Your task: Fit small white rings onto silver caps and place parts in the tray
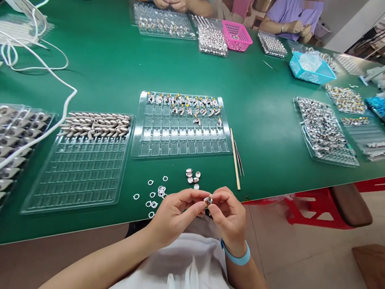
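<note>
Both my hands meet in front of my body at the table's near edge. Thumb and fingertips of my left hand (181,209) pinch a small shiny metal part (208,201) with a bit of orange on it. My right hand (229,216), with a blue band at the wrist, pinches the same part from the other side. Much of the part is covered by my fingers. Just beyond my hands lie several small round metal caps (190,179). Several loose white rings (153,204) are spread left of my left hand.
A clear tray (151,147) holds small parts in its far rows. To its left are a tray of grey metal pieces (95,124) and a white cable (69,101). A wooden stick (235,160) and tweezers (239,159) lie right. Co-workers sit opposite near a pink basket (237,36).
</note>
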Available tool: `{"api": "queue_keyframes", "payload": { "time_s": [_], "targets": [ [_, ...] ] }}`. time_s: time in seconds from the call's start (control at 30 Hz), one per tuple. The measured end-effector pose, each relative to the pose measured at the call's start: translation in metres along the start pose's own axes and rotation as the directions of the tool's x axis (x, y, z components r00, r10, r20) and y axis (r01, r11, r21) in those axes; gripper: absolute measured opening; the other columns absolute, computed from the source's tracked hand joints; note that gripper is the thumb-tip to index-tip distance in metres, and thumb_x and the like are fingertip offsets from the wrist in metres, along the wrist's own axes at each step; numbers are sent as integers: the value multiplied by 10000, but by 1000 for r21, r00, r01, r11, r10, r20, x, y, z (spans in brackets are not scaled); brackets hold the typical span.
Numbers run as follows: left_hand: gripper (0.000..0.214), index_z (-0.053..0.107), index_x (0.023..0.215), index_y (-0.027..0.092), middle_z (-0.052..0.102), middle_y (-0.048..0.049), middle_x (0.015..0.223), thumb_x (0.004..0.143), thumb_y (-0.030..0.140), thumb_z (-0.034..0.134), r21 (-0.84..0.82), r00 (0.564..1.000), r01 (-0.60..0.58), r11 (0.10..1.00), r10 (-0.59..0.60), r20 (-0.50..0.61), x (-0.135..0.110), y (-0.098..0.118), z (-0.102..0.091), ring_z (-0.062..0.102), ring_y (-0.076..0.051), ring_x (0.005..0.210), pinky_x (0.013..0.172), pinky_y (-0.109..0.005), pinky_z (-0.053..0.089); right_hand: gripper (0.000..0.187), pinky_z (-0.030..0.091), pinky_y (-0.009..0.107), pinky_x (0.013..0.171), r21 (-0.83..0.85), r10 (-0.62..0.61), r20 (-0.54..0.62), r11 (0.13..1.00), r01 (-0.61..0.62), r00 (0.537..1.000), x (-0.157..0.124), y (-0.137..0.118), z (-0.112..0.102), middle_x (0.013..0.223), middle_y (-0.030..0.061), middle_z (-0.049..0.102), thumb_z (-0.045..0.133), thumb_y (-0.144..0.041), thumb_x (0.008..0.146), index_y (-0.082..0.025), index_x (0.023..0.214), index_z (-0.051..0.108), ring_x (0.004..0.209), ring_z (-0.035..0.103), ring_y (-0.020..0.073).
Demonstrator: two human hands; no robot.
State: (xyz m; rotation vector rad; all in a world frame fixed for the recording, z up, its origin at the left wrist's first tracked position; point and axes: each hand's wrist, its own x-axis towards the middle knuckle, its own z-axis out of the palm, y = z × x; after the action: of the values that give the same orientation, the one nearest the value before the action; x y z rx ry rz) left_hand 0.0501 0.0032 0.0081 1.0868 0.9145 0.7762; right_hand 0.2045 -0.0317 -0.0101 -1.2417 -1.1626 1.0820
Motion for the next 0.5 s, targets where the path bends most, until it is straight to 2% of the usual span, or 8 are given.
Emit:
{"api": "queue_keyframes", "payload": {
  "time_s": [0.2, 0.27, 0.33, 0.43, 0.5],
  "targets": [
    [318, 624, 1132, 167, 715, -75, 909, 841, 295, 608, 50, 998, 23, 998, -26, 57, 1, -5, -4, 674, -167, 783, 735, -271, 574, 63, 466, 210, 556, -56, 4, -32, 998, -6, 999, 1, 1, 0, 839, 20, 544, 575, -224, 814, -174, 847, 596, 679, 545, 103],
    [356, 589, 1182, 174, 712, -82, 947, 851, 304, 589, 94, 998, 29, 995, -34, 50, 1, -6, -6, 673, -172, 811, 737, -280, 578, 51, 473, 212, 571, -124, -26, -99, 992, 14, 995, 5, 1, -8, 835, 20, 559, 571, -219, 819, -173, 829, 592, 698, 565, 109],
    [371, 573, 1202, 173, 705, -94, 991, 861, 319, 568, 133, 999, 25, 991, -30, 35, 2, -7, -10, 673, -179, 834, 743, -295, 581, 64, 486, 224, 602, -256, -90, -224, 966, 31, 970, 13, 2, -24, 842, 21, 577, 565, -234, 831, -175, 836, 589, 714, 580, 115],
    [355, 588, 1183, 178, 702, -97, 1008, 866, 334, 555, 209, 1000, -21, 978, 20, 5, 1, -10, -16, 674, -188, 869, 762, -298, 576, 129, 499, 258, 660, -545, -232, -361, 838, -3, 903, 32, 7, -64, 879, 37, 599, 556, -289, 855, -176, 912, 584, 746, 583, 130],
    [327, 612, 1148, 184, 707, -91, 1001, 859, 332, 566, 268, 998, -50, 962, 60, -29, 0, -11, -21, 680, -193, 868, 767, -298, 576, 184, 497, 272, 659, -746, -319, -347, 663, -54, 882, 48, 14, -92, 866, 46, 598, 536, -338, 873, -170, 936, 575, 731, 573, 138]
  ]
}}
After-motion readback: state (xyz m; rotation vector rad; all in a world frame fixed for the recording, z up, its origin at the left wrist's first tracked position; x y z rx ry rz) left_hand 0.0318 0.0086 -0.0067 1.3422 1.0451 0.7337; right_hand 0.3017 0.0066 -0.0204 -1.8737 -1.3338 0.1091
